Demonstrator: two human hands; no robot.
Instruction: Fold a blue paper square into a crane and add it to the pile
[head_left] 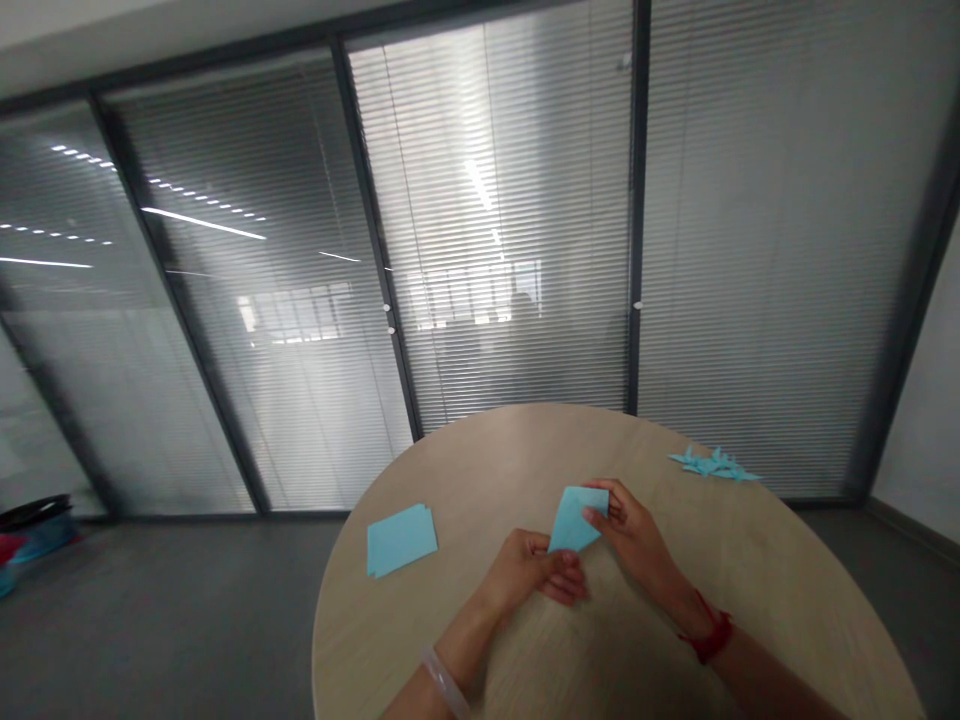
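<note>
My left hand [529, 570] and my right hand [626, 530] hold a sheet of light blue paper [574, 518] between them above the middle of the table. The sheet looks folded into a pointed shape, and my fingers hide its lower corners. To the left of my hands, a small stack of light blue paper squares [401, 540] lies on the round light wood table [480, 490]. Beyond my right hand, a cluster of small folded blue paper shapes [712, 463] sits near the far table edge.
A glass partition with grey blinds [510, 250] stands behind the table. A dark bag with blue and red items [34, 525] rests on the grey floor at far left. My left wrist wears a pale bangle [444, 680]; my right wears a red band [709, 630].
</note>
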